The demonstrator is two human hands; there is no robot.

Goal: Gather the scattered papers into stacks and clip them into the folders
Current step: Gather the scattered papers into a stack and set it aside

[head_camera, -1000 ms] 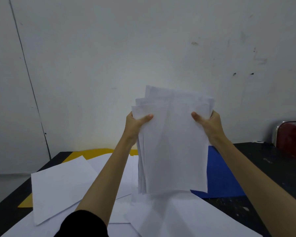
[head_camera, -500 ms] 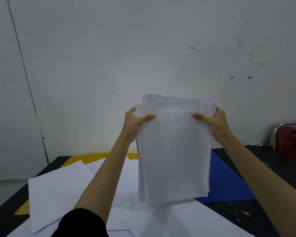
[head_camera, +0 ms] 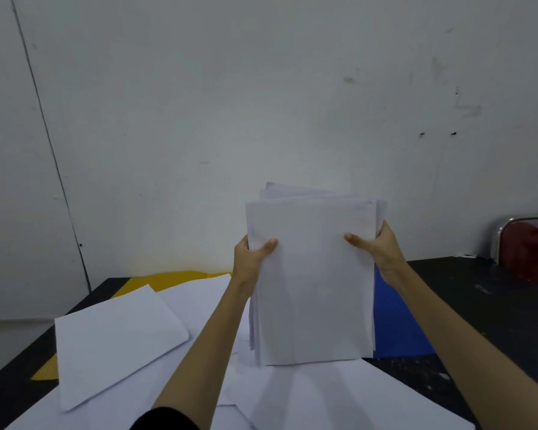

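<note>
I hold a stack of white papers upright over the table, its bottom edge resting on the loose sheets below. My left hand grips its left side and my right hand grips its right side, thumbs on the front. The top edges of the back sheets stick up unevenly. Loose white sheets lie scattered on the table. A blue folder lies flat behind the stack to the right. A yellow folder lies at the back left, mostly covered by sheets.
The black table runs up to a white wall. A dark red chair back with a metal frame stands at the far right. More white sheets cover the near part of the table.
The stack has come down and my hands have slid lower on its sides; the sheets' top edges stand closer to level than before.
</note>
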